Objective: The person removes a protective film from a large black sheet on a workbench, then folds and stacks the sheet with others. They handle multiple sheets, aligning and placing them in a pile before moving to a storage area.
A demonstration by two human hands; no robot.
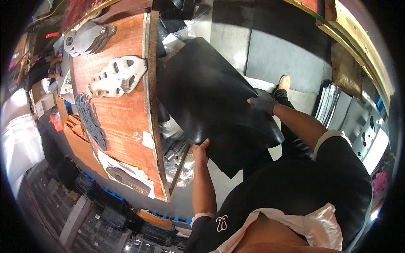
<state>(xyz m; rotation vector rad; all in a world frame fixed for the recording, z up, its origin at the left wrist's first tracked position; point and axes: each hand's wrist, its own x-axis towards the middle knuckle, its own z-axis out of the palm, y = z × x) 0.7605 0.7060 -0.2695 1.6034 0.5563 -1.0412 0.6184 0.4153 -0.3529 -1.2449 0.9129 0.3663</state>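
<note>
A large, flexible black sheet [211, 84], like rubber or leather, hangs in front of me between my two hands, its near end bent down toward my legs. My left hand [200, 149] is bare and pinches the sheet's left edge, beside the wooden table. On the opposite edge, my right hand [263, 102], in a dark grey glove, grips the sheet with the thumb on top. The fingers under the sheet are hidden on both sides.
The reddish wooden table [130, 114] at the left bears a white perforated plate [120, 78], stacked grey cut pieces [86, 38] and dark grey strips [90, 120]. Plastic wrapping [179, 168] lies under its edge. White panels [331, 105] stand at the right.
</note>
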